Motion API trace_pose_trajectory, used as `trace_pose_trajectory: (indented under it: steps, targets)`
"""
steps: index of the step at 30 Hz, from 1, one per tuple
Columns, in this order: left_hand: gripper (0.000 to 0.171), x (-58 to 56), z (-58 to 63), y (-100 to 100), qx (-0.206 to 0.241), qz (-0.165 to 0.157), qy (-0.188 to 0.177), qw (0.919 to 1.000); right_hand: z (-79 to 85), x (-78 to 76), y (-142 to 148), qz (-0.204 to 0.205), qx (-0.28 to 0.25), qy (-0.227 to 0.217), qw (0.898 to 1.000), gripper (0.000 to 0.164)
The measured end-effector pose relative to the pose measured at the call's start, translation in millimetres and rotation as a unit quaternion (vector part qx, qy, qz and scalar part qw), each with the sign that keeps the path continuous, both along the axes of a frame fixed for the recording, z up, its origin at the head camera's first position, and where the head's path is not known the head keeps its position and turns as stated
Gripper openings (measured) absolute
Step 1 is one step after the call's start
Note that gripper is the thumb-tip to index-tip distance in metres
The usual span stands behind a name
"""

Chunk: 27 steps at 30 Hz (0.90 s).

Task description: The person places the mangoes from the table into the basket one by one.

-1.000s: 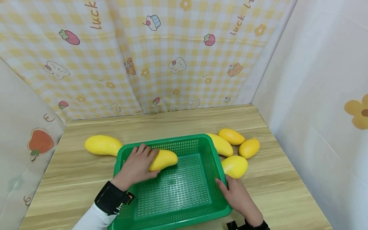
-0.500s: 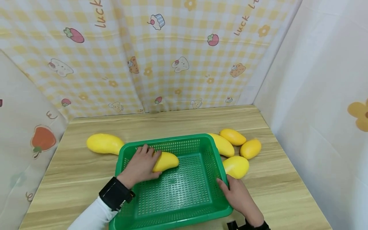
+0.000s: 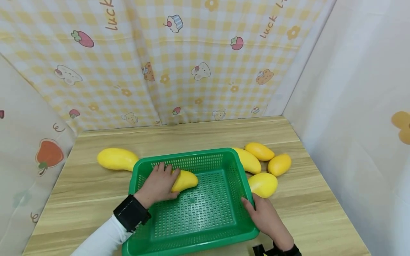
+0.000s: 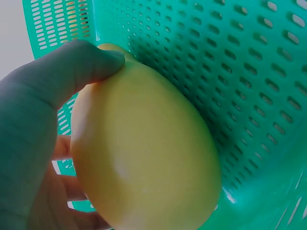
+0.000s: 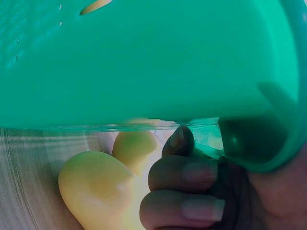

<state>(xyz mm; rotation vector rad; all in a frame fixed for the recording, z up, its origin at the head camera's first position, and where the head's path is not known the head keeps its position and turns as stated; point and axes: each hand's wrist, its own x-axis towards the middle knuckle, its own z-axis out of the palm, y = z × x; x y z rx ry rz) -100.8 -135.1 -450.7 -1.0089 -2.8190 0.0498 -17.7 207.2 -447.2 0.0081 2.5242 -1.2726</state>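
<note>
A green plastic basket (image 3: 192, 240) with perforated walls sits on the wooden table. Inside, at its left back part, lies a yellow mango (image 3: 185, 180). My left hand (image 3: 159, 185) grips this mango from the left, covering much of it in the head view. The left wrist view has the thumb over the near side of the mango (image 4: 148, 143), other fingers partly hidden behind it. My right hand (image 3: 266, 217) holds the basket's right rim, thumb inside. Curled fingers (image 5: 180, 208) show below the rim in the right wrist view.
Several yellow mangoes lie right of the basket, among them a small one (image 3: 259, 152), another small one (image 3: 279, 165) and a bigger one (image 3: 263, 185). A long mango (image 3: 116, 159) lies beyond the basket's left back corner. Cloth curtains (image 3: 198, 53) border the table.
The head view has shifted slightly. My left forearm has turned a little, while the left hand keeps hold of the mango and the right hand keeps holding the rim.
</note>
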Motion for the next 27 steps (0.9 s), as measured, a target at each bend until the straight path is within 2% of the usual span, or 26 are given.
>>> trace_pose_trajectory:
  steps: [5,14,27]
  targets:
    - [0.072,2.3,-1.6,2,0.004,0.022,-0.012,0.9997,2.3,0.0,0,-0.001,0.008,0.001,1.000,0.038]
    - [0.079,7.1,0.4,1,-0.017,0.040,-0.001,0.9991,2.6,0.4,-1,0.001,-0.002,-0.007,1.000,0.039]
    - [0.086,11.4,2.3,0,-0.042,0.030,0.017,0.9985,2.4,1.2,0,-0.003,-0.016,-0.008,1.000,0.044]
